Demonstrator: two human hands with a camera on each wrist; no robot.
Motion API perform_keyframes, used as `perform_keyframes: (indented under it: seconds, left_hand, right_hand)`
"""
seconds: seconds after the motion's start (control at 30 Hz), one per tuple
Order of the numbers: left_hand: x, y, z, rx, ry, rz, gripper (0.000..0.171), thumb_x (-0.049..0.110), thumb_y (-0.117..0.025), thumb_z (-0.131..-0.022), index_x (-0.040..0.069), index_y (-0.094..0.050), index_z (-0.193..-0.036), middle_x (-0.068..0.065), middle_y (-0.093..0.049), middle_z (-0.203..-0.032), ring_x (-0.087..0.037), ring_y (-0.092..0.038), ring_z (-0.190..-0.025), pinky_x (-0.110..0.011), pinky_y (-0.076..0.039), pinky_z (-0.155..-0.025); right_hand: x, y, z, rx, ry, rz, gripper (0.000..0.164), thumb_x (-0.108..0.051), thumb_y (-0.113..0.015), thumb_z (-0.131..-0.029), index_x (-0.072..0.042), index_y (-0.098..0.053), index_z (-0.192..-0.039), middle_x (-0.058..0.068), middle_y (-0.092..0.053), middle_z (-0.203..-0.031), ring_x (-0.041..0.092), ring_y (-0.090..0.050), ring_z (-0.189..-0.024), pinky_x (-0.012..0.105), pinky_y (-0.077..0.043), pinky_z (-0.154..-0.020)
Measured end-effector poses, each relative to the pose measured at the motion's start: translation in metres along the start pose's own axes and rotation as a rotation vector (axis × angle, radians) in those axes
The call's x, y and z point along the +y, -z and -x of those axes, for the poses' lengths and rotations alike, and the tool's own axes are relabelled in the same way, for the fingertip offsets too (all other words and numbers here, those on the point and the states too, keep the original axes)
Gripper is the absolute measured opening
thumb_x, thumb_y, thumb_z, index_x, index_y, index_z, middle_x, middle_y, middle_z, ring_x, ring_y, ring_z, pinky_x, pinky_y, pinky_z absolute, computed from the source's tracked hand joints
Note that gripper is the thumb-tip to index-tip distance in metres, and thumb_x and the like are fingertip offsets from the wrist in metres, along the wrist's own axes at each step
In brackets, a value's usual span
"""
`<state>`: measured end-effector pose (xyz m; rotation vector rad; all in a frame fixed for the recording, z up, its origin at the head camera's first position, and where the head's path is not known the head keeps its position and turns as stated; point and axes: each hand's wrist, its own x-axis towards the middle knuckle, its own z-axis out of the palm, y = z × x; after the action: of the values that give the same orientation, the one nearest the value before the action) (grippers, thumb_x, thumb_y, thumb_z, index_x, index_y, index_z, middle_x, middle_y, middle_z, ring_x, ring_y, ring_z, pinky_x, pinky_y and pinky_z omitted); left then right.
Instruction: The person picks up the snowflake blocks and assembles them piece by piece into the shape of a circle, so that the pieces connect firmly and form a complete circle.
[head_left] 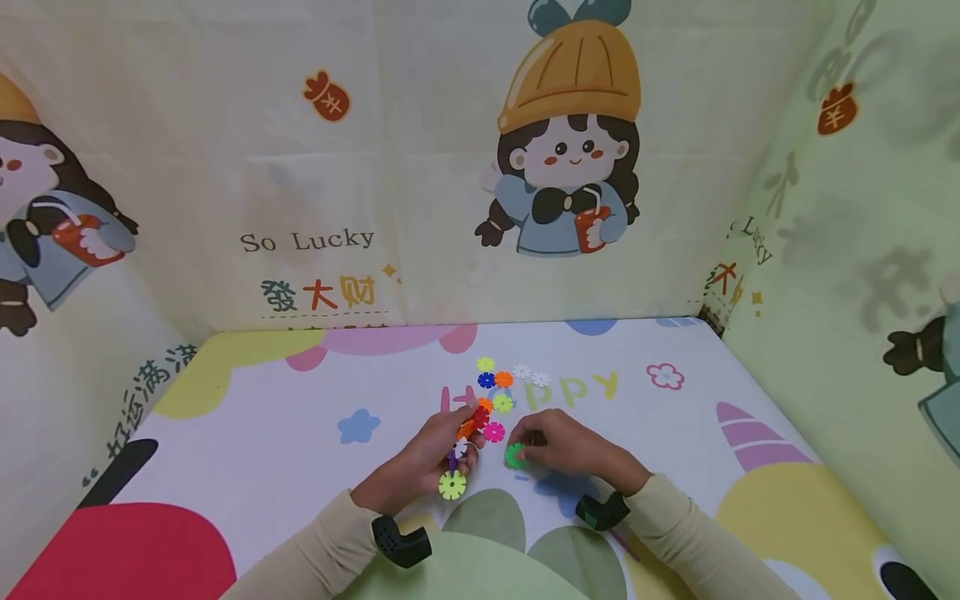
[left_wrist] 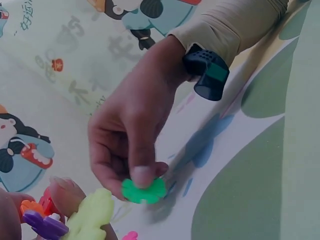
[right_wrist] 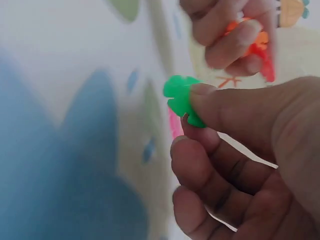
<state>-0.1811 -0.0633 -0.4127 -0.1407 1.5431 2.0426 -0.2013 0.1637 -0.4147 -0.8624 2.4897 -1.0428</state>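
Note:
In the head view my left hand (head_left: 429, 457) grips a joined string of notched plastic snowflake discs. Red (head_left: 481, 416), orange (head_left: 467, 429) and white pieces show along it, with a yellow-green disc (head_left: 452, 486) at the near end. A purple disc (left_wrist: 46, 225) sits beside that end in the left wrist view. My right hand (head_left: 558, 446) pinches one green snowflake disc (right_wrist: 180, 97) between thumb and fingertip, to the right of the string and apart from it. The other fingers of this hand curl loosely below the disc.
Loose discs lie on the table just beyond the hands: pink (head_left: 493, 432), blue (head_left: 487, 380), yellow-green (head_left: 502, 403), orange (head_left: 504, 379) and white (head_left: 540, 379) among them. A printed cloth covers the table (head_left: 300, 467). Printed curtains (head_left: 435, 167) stand behind and at both sides.

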Motion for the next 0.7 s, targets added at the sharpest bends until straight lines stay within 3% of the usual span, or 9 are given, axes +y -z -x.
perform_keyframes:
  seconds: [0.17, 0.47, 0.7]
  left_hand:
    - [0.0, -0.001, 0.0, 0.005, 0.0, -0.018, 0.043, 0.036, -0.049, -0.102, 0.006, -0.043, -0.132, -0.003, -0.056, -0.079, -0.009, -0.048, -0.054, -0.016, -0.044, -0.051]
    - [0.0, 0.0, -0.001, 0.009, -0.025, -0.045, 0.039, 0.029, -0.044, -0.104, 0.002, -0.042, -0.132, -0.006, -0.055, -0.088, -0.008, -0.045, -0.052, -0.015, -0.04, -0.048]
    - [0.0, -0.001, -0.001, 0.018, -0.027, -0.053, 0.038, 0.027, -0.039, -0.106, 0.002, -0.04, -0.134, -0.005, -0.055, -0.085, -0.01, -0.045, -0.057, -0.016, -0.041, -0.05]
  right_hand:
    - [-0.007, 0.005, 0.001, 0.088, 0.02, -0.067, 0.006, -0.008, -0.072, -0.087, -0.01, -0.07, -0.093, -0.006, -0.066, -0.08, 0.015, -0.058, -0.069, 0.029, -0.051, -0.062]
    - [-0.013, 0.006, -0.002, 0.237, 0.015, -0.079, 0.008, -0.003, -0.072, -0.086, -0.007, -0.071, -0.093, -0.003, -0.067, -0.082, 0.012, -0.062, -0.069, 0.026, -0.054, -0.062]
    - [-0.016, 0.002, -0.007, 0.34, -0.033, -0.156, 0.006, -0.006, -0.073, -0.087, -0.006, -0.07, -0.092, 0.004, -0.07, -0.083, 0.024, -0.067, -0.071, 0.027, -0.055, -0.064]
